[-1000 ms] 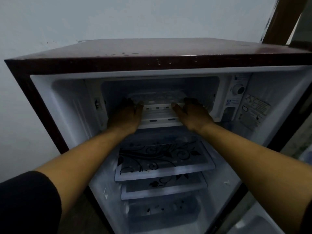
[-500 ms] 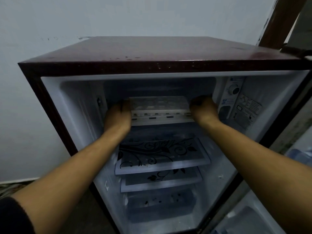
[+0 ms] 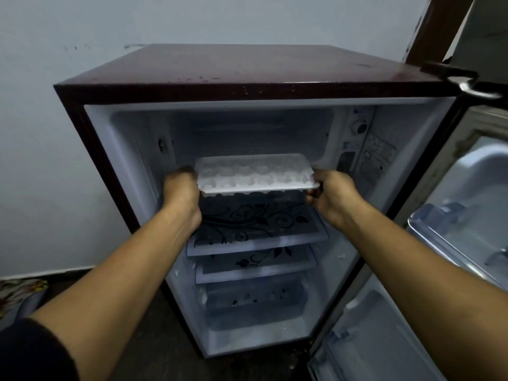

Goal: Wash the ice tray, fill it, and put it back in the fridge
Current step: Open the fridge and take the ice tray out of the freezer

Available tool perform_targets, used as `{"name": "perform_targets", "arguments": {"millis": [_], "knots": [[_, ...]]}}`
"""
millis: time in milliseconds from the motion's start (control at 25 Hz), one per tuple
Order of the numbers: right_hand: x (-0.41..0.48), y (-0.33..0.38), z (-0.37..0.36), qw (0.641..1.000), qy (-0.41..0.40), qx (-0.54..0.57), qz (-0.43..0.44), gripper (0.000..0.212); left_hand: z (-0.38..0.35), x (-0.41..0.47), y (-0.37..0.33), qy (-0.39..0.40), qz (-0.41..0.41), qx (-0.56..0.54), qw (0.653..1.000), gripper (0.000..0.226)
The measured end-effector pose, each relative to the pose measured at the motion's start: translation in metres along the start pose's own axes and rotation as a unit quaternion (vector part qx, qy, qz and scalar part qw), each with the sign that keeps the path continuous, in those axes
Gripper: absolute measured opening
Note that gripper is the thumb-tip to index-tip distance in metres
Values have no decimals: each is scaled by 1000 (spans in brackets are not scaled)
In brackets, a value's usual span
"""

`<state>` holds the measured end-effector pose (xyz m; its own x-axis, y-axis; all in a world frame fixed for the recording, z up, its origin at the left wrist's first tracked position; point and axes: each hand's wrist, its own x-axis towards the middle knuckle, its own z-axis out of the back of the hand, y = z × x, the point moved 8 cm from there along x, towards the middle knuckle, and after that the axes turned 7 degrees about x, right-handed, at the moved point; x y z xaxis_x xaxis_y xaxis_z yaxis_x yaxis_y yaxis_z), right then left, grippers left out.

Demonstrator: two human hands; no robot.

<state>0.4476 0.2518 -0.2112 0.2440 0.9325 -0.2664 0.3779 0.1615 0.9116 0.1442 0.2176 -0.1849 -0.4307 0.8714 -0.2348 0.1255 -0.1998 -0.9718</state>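
A: How will the ice tray [image 3: 254, 174] handle?
B: Light, I would judge: thin moulded plastic, stiff enough along its length but likely to twist if one end is lifted alone. It looks frosted, so expect it cold and slippery, and brittle if flexed hard. I cannot tell whether the cells hold ice or only rime.
A: Where to take hold?
B: By the two short ends, at nine and three o'clock of the tray, where it is held. The left hand [image 3: 181, 191] grips the nine o'clock end, knuckles up, curled round the rim. The right hand [image 3: 334, 193] has the three o'clock end, thumb on top and fingers [image 3: 313, 194] clamped beneath the lip.
A: And its look?
B: White, oblong, rows of small rounded cells dull with frost, their bottoms showing as bumps under the near edge. It sits about level, long side facing the person.
A: Where exactly is it?
B: In the air at the mouth of the freezer compartment [image 3: 247, 130], which lies at twelve o'clock behind it; whether its far edge rests on that compartment's floor I cannot tell. At six o'clock below is the glass shelf [image 3: 264, 229] with a black floral print, at two o'clock the thermostat dial [image 3: 359, 127], and out at three o'clock the open door [image 3: 467, 193] of the dark red fridge [image 3: 247, 67].
A: So the step?
B: Most likely lifting it out for washing; keep it level and both ends supported
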Motion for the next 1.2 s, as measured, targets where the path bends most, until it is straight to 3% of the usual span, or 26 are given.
{"name": "perform_targets", "arguments": {"millis": [360, 800, 1200], "knots": [[-114, -17, 51, 999, -24, -37, -4, 28, 29, -90, 21, 81, -14, 26, 996, 32], [-336, -21, 150, 995, -72, -59, -22, 28, 80, -272, 36, 140, 11, 50, 989, 22], [-479, -28, 251, 967, -247, -32, 55, 39, 34, -353, 89, 303, 40, 122, 944, 21]]}}
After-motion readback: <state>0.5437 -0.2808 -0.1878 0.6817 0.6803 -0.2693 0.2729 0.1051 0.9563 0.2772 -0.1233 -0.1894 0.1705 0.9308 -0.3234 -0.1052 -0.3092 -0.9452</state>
